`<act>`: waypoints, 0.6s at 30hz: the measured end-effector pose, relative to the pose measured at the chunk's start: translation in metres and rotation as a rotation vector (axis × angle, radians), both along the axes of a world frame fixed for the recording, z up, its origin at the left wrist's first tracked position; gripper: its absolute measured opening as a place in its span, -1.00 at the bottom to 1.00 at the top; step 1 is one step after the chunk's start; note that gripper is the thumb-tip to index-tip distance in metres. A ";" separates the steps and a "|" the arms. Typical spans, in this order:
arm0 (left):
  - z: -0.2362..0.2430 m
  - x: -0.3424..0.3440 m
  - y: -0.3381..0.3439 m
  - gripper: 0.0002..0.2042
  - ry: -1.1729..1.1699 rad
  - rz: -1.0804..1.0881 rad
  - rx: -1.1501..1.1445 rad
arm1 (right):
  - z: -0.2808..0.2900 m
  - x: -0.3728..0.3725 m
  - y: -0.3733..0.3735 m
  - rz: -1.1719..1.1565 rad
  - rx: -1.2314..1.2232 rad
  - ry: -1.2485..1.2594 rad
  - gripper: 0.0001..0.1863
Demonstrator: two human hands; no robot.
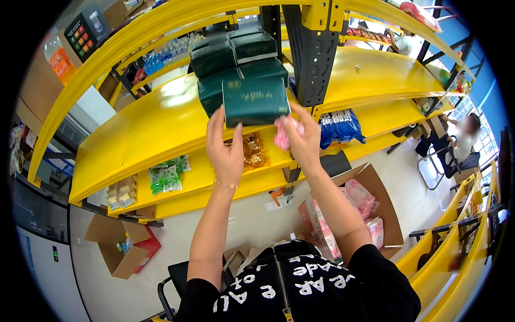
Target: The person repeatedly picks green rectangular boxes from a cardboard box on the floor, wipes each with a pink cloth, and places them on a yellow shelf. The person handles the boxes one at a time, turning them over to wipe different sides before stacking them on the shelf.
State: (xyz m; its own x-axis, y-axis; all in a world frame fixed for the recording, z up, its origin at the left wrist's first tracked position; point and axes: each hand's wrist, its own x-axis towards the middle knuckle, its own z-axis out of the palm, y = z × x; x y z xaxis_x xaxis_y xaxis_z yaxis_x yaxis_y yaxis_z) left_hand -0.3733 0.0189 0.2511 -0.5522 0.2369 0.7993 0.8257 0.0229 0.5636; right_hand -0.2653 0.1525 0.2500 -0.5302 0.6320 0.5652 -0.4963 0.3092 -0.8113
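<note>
A dark green tissue pack (256, 102) is at the front of a stack of like packs (236, 51) on the yellow shelf. My left hand (225, 153) holds its left side, thumb near the lower edge and fingers along the edge. At its lower right corner, my right hand (303, 140) presses against the pack. A crumpled pink-and-white cloth (285, 134) is bunched in that same hand, between thumb and palm. Whether the pack still rests on the shelf cannot be seen.
A black upright post (314, 59) stands right of the stack. Below lie amber packets (252, 151), green packets (167, 176) and a blue bag (341, 129). An open carton (389, 209) with pink packs is by my right arm; another carton (115, 236) sits left. A person (462, 140) sits far right.
</note>
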 end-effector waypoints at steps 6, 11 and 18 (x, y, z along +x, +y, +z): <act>0.027 -0.049 0.068 -0.63 0.137 0.134 -0.029 | 0.031 -0.055 0.073 -0.177 0.103 0.070 -0.67; 0.022 -0.069 0.091 -0.62 0.170 0.273 -0.148 | 0.027 -0.081 0.101 -0.247 0.186 -0.056 -0.53; 0.021 -0.077 0.100 -0.62 0.162 0.314 -0.232 | 0.024 -0.089 0.111 -0.267 0.250 -0.142 -0.46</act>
State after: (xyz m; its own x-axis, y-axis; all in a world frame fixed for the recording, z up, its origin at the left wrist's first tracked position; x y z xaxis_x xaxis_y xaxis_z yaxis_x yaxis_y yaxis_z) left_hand -0.4503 0.1190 0.2718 -0.4981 0.2611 0.8269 0.8358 0.3986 0.3777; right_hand -0.3545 0.2632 0.2739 -0.4498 0.6102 0.6522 -0.2601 0.6090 -0.7493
